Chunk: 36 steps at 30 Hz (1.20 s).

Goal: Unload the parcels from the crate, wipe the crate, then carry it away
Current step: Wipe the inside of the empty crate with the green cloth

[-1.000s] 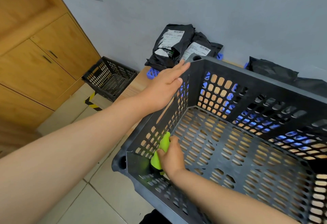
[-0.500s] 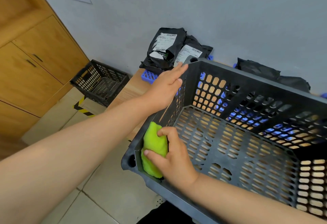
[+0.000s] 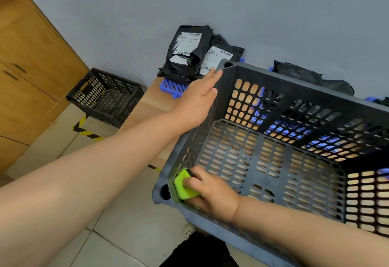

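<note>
a green cloth (image 3: pixel 185 186) is gripped by the right hand (image 3: pixel 208 194) in the near-left inside corner of the grey crate (image 3: pixel 294 89). the crate's left wall is pressed by the flat left hand (image 3: pixel 195 102). black parcels (image 3: pixel 189 53) are stacked against the wall behind.

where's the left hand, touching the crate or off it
Touching. The head view shows the left hand laid flat against the outside of the crate's left wall, with straight fingers reaching its far corner.
</note>
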Motion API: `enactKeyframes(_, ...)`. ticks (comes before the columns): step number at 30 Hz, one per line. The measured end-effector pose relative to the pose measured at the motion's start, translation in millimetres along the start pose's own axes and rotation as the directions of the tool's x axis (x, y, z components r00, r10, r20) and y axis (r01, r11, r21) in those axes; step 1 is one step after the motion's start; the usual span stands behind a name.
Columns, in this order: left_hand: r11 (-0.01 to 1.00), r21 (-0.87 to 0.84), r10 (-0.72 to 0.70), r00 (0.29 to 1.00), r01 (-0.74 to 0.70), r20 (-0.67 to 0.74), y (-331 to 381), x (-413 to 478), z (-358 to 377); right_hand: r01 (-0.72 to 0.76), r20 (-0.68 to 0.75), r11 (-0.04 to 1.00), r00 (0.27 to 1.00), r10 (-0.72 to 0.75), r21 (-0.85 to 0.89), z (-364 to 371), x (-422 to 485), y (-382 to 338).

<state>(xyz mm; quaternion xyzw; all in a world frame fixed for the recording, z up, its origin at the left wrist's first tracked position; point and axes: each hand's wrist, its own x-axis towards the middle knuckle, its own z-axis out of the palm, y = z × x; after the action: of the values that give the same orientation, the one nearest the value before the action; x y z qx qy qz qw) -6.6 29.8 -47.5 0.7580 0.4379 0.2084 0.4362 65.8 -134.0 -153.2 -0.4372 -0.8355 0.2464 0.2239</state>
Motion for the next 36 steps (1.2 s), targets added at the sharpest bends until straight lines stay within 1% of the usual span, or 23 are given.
enactKeyframes(2,1.000,-0.009,0.001,1.000,-0.001,-0.007,-0.9,0.5,0.1,-0.024,0.083,0.999,0.996,0.026,-0.026,5.8,-2.1,6.5)
enactKeyframes(4,1.000,-0.016,0.002,1.000,-0.002,-0.009,-2.2,0.8,0.1,-0.051,0.149,0.999,0.987,0.053,-0.017,14.9,-4.2,14.2)
enactKeyframes(7,1.000,-0.021,-0.004,1.000,0.003,-0.017,-2.8,1.0,-0.9,-0.066,0.212,0.997,0.975,0.071,-0.029,30.2,-5.7,27.6)
enactKeyframes(10,1.000,-0.010,-0.009,1.000,0.008,-0.025,0.0,0.2,-1.6,-0.079,0.249,0.995,0.964,0.090,-0.057,39.3,-6.2,38.4)
enactKeyframes(13,0.999,-0.018,-0.044,0.998,0.043,-0.043,6.0,-1.0,-0.7,-0.097,0.281,0.992,0.953,0.116,-0.080,40.6,-6.1,45.4)
enactKeyframes(16,0.995,-0.045,-0.097,0.991,0.093,-0.088,16.0,-4.6,0.1,-0.172,0.275,0.982,0.943,0.187,-0.075,35.5,-9.0,46.9)
enactKeyframes(18,0.993,-0.060,-0.104,0.991,0.099,-0.089,18.3,-5.4,0.2,-0.287,0.199,0.957,0.937,0.287,-0.034,24.7,-10.3,49.9)
enactKeyframes(20,0.995,-0.021,-0.104,0.990,0.102,-0.098,20.0,-5.8,0.1,-0.401,0.090,0.916,0.913,0.397,0.026,7.1,-10.4,58.7)
enactKeyframes(22,0.995,0.029,-0.088,0.989,0.092,-0.119,23.6,-6.2,-0.3,-0.439,-0.092,0.889,0.887,0.452,0.130,-14.8,-5.3,68.1)
enactKeyframes(23,0.995,0.040,-0.088,0.987,0.094,-0.133,24.7,-6.1,-0.5,-0.438,-0.197,0.879,0.860,0.471,0.188,-27.2,0.6,70.9)
enactKeyframes(24,0.994,0.035,-0.100,0.984,0.106,-0.145,25.1,-5.7,0.1,-0.426,-0.309,0.874,0.819,0.483,0.234,-39.6,8.9,73.6)
enactKeyframes(26,0.992,0.001,-0.124,0.978,0.126,-0.166,22.6,-4.4,1.2,-0.397,-0.521,0.872,0.699,0.490,0.288,-63.2,29.9,78.3)
enactKeyframes(28,0.991,-0.004,-0.132,0.970,0.134,-0.204,17.3,-3.2,3.6,-0.380,-0.647,0.859,0.566,0.510,0.345,-85.0,52.8,79.9)
enactKeyframes(29,0.991,0.001,-0.133,0.966,0.136,-0.220,15.3,-2.5,4.4,-0.368,-0.676,0.850,0.518,0.524,0.377,-93.0,63.2,80.0)
enactKeyframes(30,0.990,0.004,-0.136,0.964,0.140,-0.230,14.0,-2.2,4.4,-0.355,-0.684,0.841,0.492,0.539,0.407,-97.4,72.0,78.8)
enactKeyframes(31,0.990,0.007,-0.138,0.962,0.144,-0.237,13.1,-1.9,4.6,-0.339,-0.680,0.837,0.488,0.547,0.430,-98.0,78.6,76.2)
enactKeyframes(34,0.988,0.037,-0.134,0.960,0.148,-0.245,10.1,-2.0,3.6,-0.271,-0.637,0.821,0.527,0.563,0.502,-91.9,89.5,62.1)
enactKeyframes(36,0.988,0.063,-0.123,0.962,0.142,-0.243,9.2,-2.9,2.7,-0.252,-0.556,0.765,0.559,0.616,0.593,-88.2,89.2,55.5)
